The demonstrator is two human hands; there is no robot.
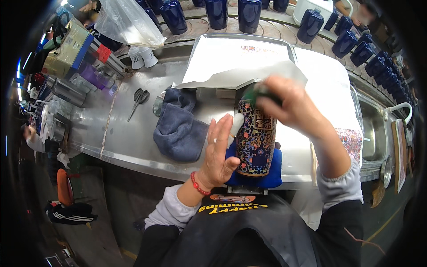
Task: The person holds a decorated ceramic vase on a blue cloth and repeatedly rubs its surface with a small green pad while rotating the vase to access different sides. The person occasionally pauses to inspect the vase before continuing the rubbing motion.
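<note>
A dark bottle [255, 142] covered in a colourful floral pattern lies in front of me, its base toward me, on a blue cloth pad [276, 171]. My left hand [212, 153] is beside its left side, fingers stretched out and holding nothing. A small white piece [237, 124] shows between those fingers and the bottle; whether it is worn on a finger I cannot tell. Over the bottle's far end my right hand [287, 100] is closed on a green and dark object [251, 95], blurred and partly hidden by the fingers.
Left of my hands lies a crumpled grey-blue towel [182, 129], with black scissors [138, 100] farther left. Beyond the bottle are a tray [195, 58] and white sheets [329, 75]. Several dark blue bottles [217, 15] line the far conveyor. A sink [373, 129] is at the right.
</note>
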